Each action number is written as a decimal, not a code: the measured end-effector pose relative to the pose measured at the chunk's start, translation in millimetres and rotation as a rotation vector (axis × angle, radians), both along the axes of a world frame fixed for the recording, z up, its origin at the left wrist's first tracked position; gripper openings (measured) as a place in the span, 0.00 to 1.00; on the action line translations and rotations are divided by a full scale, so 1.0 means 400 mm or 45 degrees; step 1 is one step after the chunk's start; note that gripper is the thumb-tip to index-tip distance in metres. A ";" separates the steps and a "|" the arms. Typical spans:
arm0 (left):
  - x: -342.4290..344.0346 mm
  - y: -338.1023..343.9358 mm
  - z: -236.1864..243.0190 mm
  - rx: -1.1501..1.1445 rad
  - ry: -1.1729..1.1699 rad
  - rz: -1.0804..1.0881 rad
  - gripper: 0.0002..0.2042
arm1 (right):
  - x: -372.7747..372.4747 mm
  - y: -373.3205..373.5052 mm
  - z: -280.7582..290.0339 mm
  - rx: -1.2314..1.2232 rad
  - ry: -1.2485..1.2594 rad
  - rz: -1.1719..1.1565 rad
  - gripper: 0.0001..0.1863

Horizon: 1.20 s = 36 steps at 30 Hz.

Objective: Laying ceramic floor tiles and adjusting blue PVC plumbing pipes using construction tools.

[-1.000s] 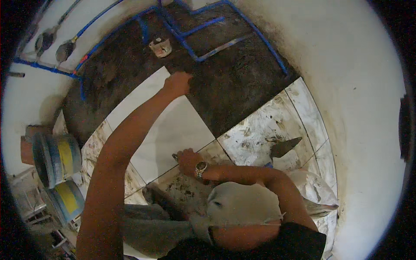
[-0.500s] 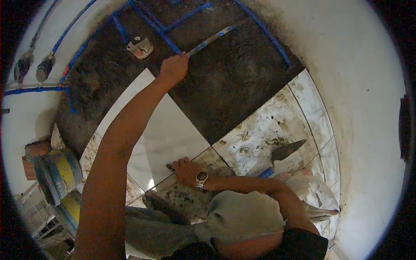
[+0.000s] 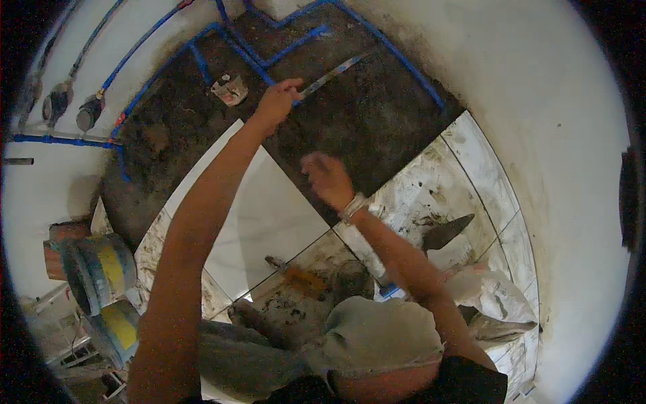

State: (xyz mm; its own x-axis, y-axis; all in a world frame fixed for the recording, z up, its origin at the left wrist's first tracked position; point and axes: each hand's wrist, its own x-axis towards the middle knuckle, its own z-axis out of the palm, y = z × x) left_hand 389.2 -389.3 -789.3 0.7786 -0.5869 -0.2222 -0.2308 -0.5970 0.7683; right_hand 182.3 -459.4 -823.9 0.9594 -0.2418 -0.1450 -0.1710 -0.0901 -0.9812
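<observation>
My left hand (image 3: 277,104) reaches far forward, its fingers closed at the near end of a long flat strip (image 3: 336,73). The strip is pale with blue patches and lies over dark mortar bedding. My right hand (image 3: 328,178), blurred by motion, is above the mortar beside the corner of a clean white tile (image 3: 269,215); I cannot make out its fingers clearly. A metal watch (image 3: 354,206) is on that wrist. Behind it, a small tool with a dark end and an orange-brown handle (image 3: 303,279) lies at the tile's near edge, touched by neither hand.
Blue pipes (image 3: 420,79) run along the dark floor and the left wall. A dirty whitish container (image 3: 229,90) sits in the mortar. On smeared tiles at right lie a trowel (image 3: 447,232) and a white sack (image 3: 488,296). Round containers with yellow bands (image 3: 111,264) stand at left.
My right hand has let go of the small tool and moved forward over the mortar. My left hand stays at the strip's end, its fingers less tightly curled. The view has shifted slightly.
</observation>
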 end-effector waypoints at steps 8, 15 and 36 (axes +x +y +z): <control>-0.145 0.010 0.039 -0.986 0.599 0.697 0.13 | 0.031 -0.075 0.118 0.523 0.150 0.387 0.14; -0.194 0.039 0.023 -0.996 0.274 0.623 0.16 | -0.010 -0.067 0.109 0.349 0.193 0.496 0.09; -0.240 0.017 -0.085 -0.382 -0.452 0.301 0.05 | 0.098 -0.204 0.095 -1.242 -0.126 0.300 0.08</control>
State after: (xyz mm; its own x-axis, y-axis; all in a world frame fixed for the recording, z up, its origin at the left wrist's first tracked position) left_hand 293.1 -382.4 -823.4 0.8942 -0.3835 0.2307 -0.3939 -0.4295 0.8126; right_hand 221.3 -540.8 -785.9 0.9951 -0.0147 0.0980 0.0332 -0.8824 -0.4694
